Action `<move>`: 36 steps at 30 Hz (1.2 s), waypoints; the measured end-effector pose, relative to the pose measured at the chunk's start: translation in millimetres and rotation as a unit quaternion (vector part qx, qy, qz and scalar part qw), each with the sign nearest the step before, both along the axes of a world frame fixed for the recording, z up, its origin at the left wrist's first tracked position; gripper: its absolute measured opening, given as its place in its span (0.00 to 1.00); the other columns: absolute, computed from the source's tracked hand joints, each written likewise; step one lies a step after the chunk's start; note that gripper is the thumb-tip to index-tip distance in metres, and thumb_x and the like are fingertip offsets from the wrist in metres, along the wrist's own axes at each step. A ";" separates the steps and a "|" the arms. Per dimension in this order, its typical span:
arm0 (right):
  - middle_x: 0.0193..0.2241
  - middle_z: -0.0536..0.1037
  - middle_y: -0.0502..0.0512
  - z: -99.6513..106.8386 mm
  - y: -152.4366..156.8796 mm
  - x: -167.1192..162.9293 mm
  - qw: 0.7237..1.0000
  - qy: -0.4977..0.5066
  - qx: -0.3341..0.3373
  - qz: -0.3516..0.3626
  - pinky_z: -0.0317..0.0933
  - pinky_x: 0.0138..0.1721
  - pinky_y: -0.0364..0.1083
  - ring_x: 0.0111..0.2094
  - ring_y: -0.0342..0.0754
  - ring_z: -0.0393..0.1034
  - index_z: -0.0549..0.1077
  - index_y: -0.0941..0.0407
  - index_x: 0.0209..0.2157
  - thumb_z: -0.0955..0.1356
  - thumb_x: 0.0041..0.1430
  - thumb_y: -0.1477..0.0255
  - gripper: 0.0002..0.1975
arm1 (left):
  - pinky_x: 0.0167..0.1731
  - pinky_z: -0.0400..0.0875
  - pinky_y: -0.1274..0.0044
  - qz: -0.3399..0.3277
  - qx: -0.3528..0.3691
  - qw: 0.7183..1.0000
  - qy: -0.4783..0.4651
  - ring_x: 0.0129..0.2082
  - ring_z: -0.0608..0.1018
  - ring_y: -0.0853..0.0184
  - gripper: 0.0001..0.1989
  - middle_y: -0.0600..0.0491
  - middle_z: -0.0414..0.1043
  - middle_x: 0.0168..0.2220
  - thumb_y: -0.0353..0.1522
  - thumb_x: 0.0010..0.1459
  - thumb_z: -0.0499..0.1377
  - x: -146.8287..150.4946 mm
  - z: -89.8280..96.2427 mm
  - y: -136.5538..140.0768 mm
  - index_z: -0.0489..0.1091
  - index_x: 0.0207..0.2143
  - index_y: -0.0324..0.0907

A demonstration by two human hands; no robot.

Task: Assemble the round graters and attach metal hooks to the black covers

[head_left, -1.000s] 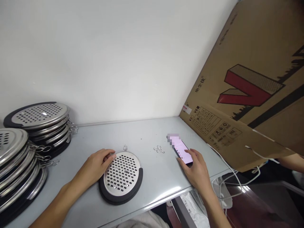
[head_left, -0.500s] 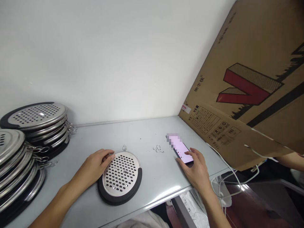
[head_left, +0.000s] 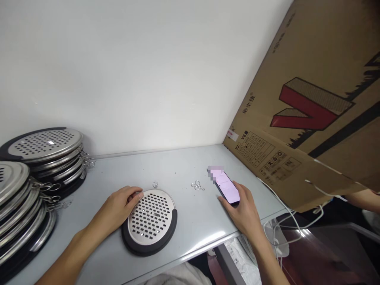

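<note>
A round perforated metal plate (head_left: 152, 217) with a black edging lies flat on the grey table. My left hand (head_left: 126, 202) is at its upper left rim, fingers curled and thumb on the edge. A small wire ring (head_left: 155, 184) sticks out at the plate's top. To the right, a phone (head_left: 227, 186) with a lit pinkish screen lies on the table, part of it pixelated. My right hand (head_left: 243, 208) straddles its lower end, thumb to the left and fingers along the right edge, spread apart. Between plate and phone lies a small bent wire clip (head_left: 197, 185).
Two stacks of similar perforated plates, a rear stack (head_left: 44, 144) and a front stack (head_left: 18, 202), stand at the left with wire clips jutting out. A large cardboard box (head_left: 267, 130) leans at the right. White cables (head_left: 292, 215) hang past the table edge. Another person's arm (head_left: 363, 199) shows at far right.
My right hand's fingers have moved off the phone screen to its right edge, and the screen's content differs. My left hand and the plate stay as they were.
</note>
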State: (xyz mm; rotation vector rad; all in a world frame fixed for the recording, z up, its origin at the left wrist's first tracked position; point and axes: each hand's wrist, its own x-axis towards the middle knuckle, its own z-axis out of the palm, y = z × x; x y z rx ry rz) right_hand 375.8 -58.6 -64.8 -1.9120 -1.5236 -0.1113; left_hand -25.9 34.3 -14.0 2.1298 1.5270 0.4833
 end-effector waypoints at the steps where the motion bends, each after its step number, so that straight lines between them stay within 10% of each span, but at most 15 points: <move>1: 0.54 0.66 0.64 0.8 -0.4 -0.5 1.000 0.006 0.005 -0.001 0.61 0.55 0.60 0.55 0.61 0.62 0.59 0.54 0.60 0.68 0.57 0.54 0.33 | 0.46 0.69 0.70 0.000 0.000 1.000 0.000 0.45 0.77 0.58 0.20 0.50 0.77 0.45 0.46 0.64 0.50 0.0 -0.5 0.0 0.74 0.46 0.46; 36: 0.54 0.66 0.64 -0.6 -0.3 0.3 1.000 0.013 0.015 -0.004 0.60 0.57 0.60 0.55 0.60 0.63 0.62 0.55 0.57 0.68 0.58 0.55 0.30 | 0.47 0.68 0.69 -0.013 0.000 1.000 0.022 0.46 0.77 0.59 0.19 0.52 0.76 0.45 0.46 0.65 0.49 0.8 -2.9 2.4 0.73 0.46 0.47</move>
